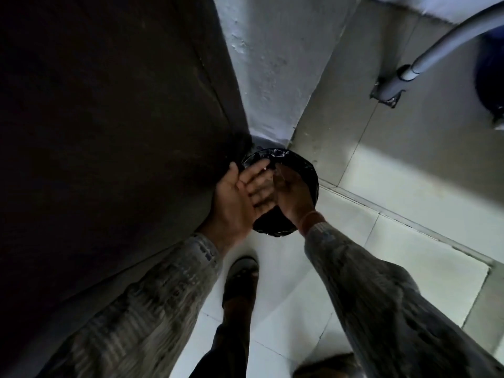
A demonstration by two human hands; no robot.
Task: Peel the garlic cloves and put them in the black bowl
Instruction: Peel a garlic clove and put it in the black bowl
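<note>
I look down at a round bin lined with a black plastic bag (305, 165) on the floor, in the corner beside a dark cabinet. My left hand (240, 197) is held over it palm up with fingers straight. My right hand (293, 195) lies across the left hand's fingers above the bin; its fingers point down and are blurred. No garlic cloves and no black bowl are in view, and I cannot make out anything between the hands.
A dark cabinet side (109, 118) fills the left. A white pillar (261, 64) stands behind the bin. Pale floor tiles (395, 200) spread to the right, with a grey pipe (436, 42) at the upper right. My sandalled foot (241, 279) is below the hands.
</note>
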